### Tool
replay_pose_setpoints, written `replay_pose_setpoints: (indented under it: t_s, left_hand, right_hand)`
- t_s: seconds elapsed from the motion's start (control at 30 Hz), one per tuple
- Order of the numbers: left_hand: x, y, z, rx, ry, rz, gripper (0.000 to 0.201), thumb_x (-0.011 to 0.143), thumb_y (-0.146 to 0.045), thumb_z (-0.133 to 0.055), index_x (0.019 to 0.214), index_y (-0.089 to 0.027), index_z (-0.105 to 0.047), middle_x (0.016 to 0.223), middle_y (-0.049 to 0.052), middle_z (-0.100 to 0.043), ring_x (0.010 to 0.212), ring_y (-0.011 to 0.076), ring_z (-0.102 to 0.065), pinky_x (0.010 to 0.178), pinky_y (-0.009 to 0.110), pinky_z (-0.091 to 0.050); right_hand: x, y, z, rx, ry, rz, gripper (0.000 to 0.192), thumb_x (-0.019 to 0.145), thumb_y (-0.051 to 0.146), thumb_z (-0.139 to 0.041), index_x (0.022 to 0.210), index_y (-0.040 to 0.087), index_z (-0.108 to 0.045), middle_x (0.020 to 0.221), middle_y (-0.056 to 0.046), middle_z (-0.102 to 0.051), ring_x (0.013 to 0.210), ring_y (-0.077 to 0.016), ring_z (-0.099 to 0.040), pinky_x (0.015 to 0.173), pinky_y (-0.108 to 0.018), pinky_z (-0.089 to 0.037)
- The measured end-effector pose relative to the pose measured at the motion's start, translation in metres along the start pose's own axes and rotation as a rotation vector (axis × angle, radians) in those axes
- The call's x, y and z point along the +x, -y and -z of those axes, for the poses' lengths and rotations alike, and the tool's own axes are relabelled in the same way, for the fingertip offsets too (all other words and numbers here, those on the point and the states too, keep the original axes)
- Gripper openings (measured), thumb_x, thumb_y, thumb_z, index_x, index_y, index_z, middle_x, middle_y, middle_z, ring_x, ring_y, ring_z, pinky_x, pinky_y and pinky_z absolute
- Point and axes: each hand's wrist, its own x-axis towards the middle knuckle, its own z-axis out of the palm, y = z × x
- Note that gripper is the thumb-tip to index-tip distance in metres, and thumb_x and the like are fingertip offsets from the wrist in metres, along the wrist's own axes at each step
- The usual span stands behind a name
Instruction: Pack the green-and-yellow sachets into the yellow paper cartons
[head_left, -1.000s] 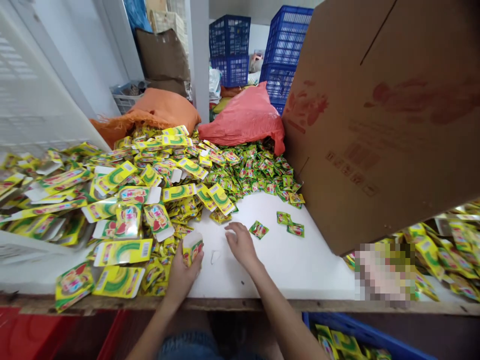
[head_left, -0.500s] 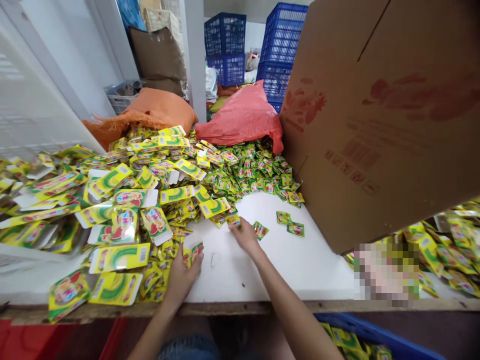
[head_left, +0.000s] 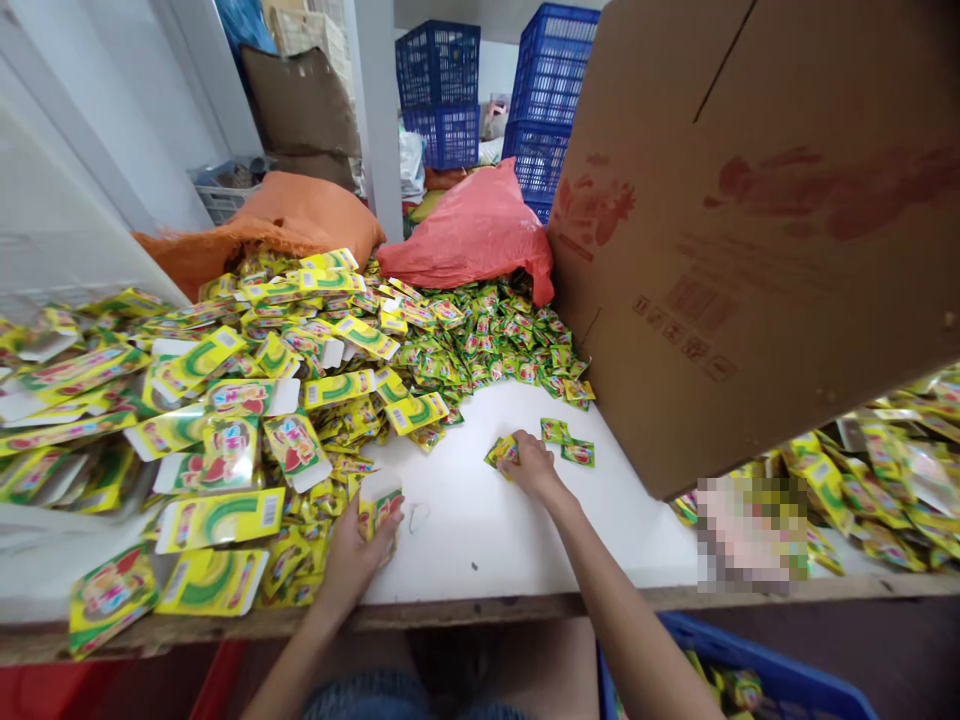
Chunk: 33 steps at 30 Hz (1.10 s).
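From the head view, the left hand (head_left: 352,560) rests near the front edge of the white counter (head_left: 480,520), its fingers closed around a small open box (head_left: 379,505) that stands at the edge of the pile of flat yellow cartons (head_left: 225,400). The right hand (head_left: 529,462) lies farther in, fingers curled on a few green sachets (head_left: 501,452); two loose sachets (head_left: 566,440) lie just beside it. A big cardboard box (head_left: 750,230) leans over the counter's right side.
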Motion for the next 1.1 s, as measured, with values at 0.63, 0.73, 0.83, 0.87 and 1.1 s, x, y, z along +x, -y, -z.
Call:
replay_pose_setpoints:
  t_s: [0.63,0.73,0.83,0.87,1.1]
  left_hand:
    - [-0.011,-0.010,-0.043,-0.381,0.282,0.267,0.040,0.063,-0.042,-0.070,0.086,-0.011,-0.059,0.081,0.011,-0.069,0.067,0.0199,-0.065,0.061,0.029,-0.050]
    - [-0.010,-0.008,-0.048,-0.348,0.363,0.303,0.039,0.062,-0.041,-0.071,0.081,-0.010,-0.059,0.069,0.008,-0.066,0.059,0.0170,-0.061,0.056,0.027,-0.046]
    - [-0.009,-0.007,-0.050,-0.318,0.466,0.236,0.033,0.065,-0.038,-0.069,0.080,-0.010,-0.059,0.064,0.005,-0.064,0.057,0.0142,-0.058,0.056,0.025,-0.044]
    - [-0.009,-0.007,-0.050,-0.315,0.499,0.216,0.031,0.066,-0.037,-0.069,0.079,-0.010,-0.059,0.062,0.004,-0.062,0.057,0.0136,-0.057,0.056,0.024,-0.044]
    - [-0.013,-0.009,-0.047,-0.303,0.556,0.177,0.026,0.068,-0.034,-0.066,0.077,-0.011,-0.057,0.060,0.002,-0.061,0.056,0.0132,-0.055,0.055,0.023,-0.042]
  right_hand:
    - [-0.057,0.012,0.006,0.442,0.116,0.152,0.015,0.079,0.031,-0.048,0.086,0.021,-0.039,0.066,0.003,-0.053,0.059,-0.0133,-0.051,0.053,-0.023,-0.038]
    - [-0.069,0.024,0.009,0.648,0.074,0.176,0.017,0.082,0.036,-0.047,0.086,0.021,-0.039,0.074,0.001,-0.056,0.067,-0.0131,-0.054,0.059,-0.025,-0.043]
    - [-0.080,0.047,0.012,0.967,0.041,0.217,0.020,0.081,0.036,-0.052,0.089,0.021,-0.042,0.080,0.000,-0.057,0.072,-0.0129,-0.055,0.065,-0.025,-0.045]
    - [-0.083,0.056,0.013,1.036,0.036,0.231,0.021,0.080,0.034,-0.054,0.091,0.021,-0.043,0.081,0.001,-0.057,0.072,-0.0127,-0.055,0.065,-0.025,-0.044]
    - [-0.093,0.081,0.014,0.728,0.084,0.405,0.015,0.082,0.021,-0.050,0.096,0.021,-0.046,0.083,0.000,-0.056,0.076,-0.0144,-0.052,0.069,-0.027,-0.041]
